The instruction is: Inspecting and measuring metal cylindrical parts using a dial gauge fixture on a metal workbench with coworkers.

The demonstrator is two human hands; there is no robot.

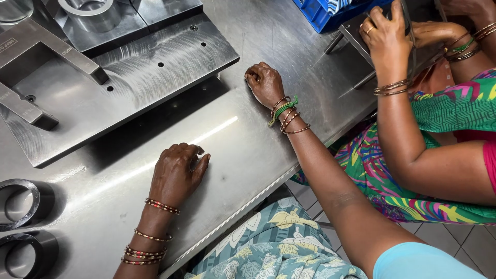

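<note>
A thick steel fixture plate (155,72) with drilled holes sits on the steel table (248,150) ahead of the person, its near edge casting a dark shadow. An angled metal bracket (41,46) lies across its left part, and a round steel ring block (95,13) stands at the far side. At the table's left edge lie two dark metal rings (18,204), one beyond the other (the nearer one is partly cut off by the picture's border).

The left hand (178,173) rests palm-down on bare table just in front of the plate's near edge, fingers loosely curled and holding nothing; bangles circle the wrist. The right hand (264,82) rests on the table near the plate's right corner, curled into a loose fist; whether anything is inside it cannot be told. A green thread and bangles sit at its wrist. Both hands are close to the plate without touching it, and the rings are well apart to the left of the left hand.

At the upper right, a co-worker's hands (387,33) grip a dark flat object (361,31) over a small metal stand, beside a blue plastic crate (320,13).

The table is brushed, scratched steel with bright reflections. Below its edge, pale floor tiles (475,248) show between patterned clothing.
</note>
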